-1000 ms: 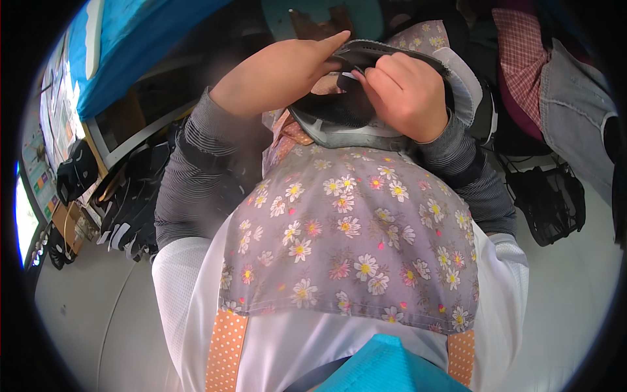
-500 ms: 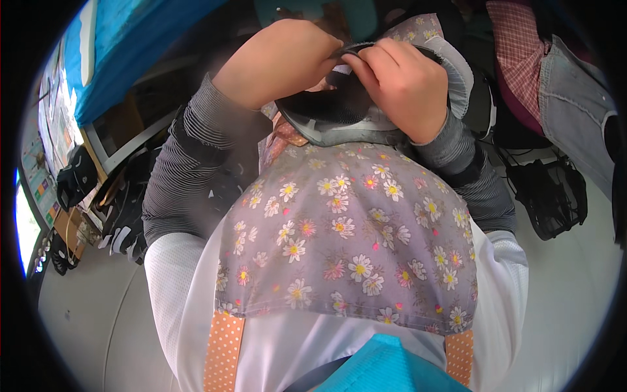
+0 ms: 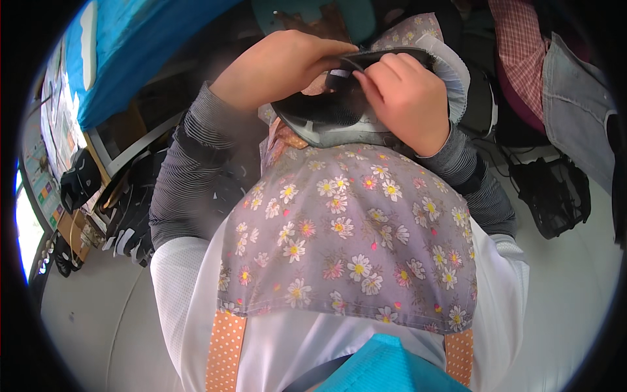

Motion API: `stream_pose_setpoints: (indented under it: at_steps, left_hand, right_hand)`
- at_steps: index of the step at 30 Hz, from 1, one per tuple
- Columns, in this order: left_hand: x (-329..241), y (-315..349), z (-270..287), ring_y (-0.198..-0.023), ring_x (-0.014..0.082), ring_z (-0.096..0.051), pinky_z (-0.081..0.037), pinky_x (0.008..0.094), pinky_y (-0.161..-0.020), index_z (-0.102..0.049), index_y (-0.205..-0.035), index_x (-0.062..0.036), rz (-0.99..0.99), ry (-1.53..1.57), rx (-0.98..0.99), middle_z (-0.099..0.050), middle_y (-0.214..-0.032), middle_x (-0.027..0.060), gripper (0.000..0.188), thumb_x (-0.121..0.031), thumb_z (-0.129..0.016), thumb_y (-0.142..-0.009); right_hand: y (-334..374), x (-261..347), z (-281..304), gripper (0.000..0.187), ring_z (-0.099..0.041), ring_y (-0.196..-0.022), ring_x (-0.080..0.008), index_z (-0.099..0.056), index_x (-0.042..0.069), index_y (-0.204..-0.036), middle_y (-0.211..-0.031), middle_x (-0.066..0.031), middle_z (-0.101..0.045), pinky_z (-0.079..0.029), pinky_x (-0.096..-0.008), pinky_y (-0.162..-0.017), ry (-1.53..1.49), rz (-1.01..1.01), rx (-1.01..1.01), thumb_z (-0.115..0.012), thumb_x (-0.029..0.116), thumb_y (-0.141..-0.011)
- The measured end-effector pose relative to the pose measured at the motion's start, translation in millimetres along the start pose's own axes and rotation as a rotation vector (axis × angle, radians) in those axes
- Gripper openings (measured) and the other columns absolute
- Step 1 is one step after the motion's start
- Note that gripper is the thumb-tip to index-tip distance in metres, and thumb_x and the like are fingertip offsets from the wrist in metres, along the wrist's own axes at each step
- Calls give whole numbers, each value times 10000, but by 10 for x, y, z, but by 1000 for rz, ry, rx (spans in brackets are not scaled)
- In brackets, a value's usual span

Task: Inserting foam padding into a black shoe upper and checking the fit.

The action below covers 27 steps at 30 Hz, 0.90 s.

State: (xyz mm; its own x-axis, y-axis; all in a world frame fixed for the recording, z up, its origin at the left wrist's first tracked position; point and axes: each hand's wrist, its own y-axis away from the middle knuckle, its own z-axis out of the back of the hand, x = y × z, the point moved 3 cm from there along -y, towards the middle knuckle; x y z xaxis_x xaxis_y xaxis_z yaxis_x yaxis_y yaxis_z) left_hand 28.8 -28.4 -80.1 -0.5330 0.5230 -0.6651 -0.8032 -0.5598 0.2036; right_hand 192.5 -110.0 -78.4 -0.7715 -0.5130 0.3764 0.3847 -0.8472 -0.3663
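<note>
A black, curved mesh piece (image 3: 326, 108) with a grey and white lower band rests in my lap, at the top of the floral apron (image 3: 346, 235). Its exact kind is hard to make out. My left hand (image 3: 284, 68) grips its far rim, with the index finger laid along the edge and the thumb beneath. My right hand (image 3: 408, 98) pinches the same rim between thumb and bent fingers, close to the left fingertips. A narrow dark strip (image 3: 351, 63) stands out between the two hands. Part of the piece is hidden behind my right hand.
Several black items (image 3: 130, 228) lie in a heap on the left, near a cardboard box (image 3: 73, 235). Blue sheeting (image 3: 124, 52) covers something at upper left. A black mesh piece (image 3: 552, 196) lies on the pale floor at right, below a person's checked sleeve (image 3: 519, 59).
Both hands have lowered slightly toward me, and the left index finger has straightened along the rim. The fingertips have drawn a little apart, showing the narrow dark strip between them.
</note>
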Motion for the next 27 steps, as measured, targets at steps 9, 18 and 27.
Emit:
stream_pose_setpoints:
  at_steps: [9, 18, 27]
  left_hand:
    - [-73, 2, 39, -739, 343, -624, -501, 363, -649, -672, -1126, -71, -53, -51, 13, -670, -893, 169, 264, -195, -619, -899]
    - [-158, -86, 133, -747, 336, -628, -498, 404, -652, -650, -1134, -98, -129, -208, 25, -662, -842, 149, 342, -233, -671, -820]
    - [-215, -218, 65, -703, 282, -609, -484, 384, -601, -630, -1225, -205, -221, -399, 23, -599, -806, 72, 375, -356, -617, -882]
  right_hand:
    - [-12, -63, -28, 193, -572, -643, -191, -551, 85, -714, -693, -28, -499, -469, -299, -508, 15, -72, -126, -715, 162, -783]
    - [143, -167, 206, 240, -601, -756, -224, -628, 51, -803, -813, -43, -620, -495, -326, -628, -12, -236, 40, -756, 248, -754]
    - [118, -186, 87, 141, -552, -694, -208, -601, 79, -729, -698, -30, -522, -467, -322, -571, -26, -74, -55, -728, 140, -740]
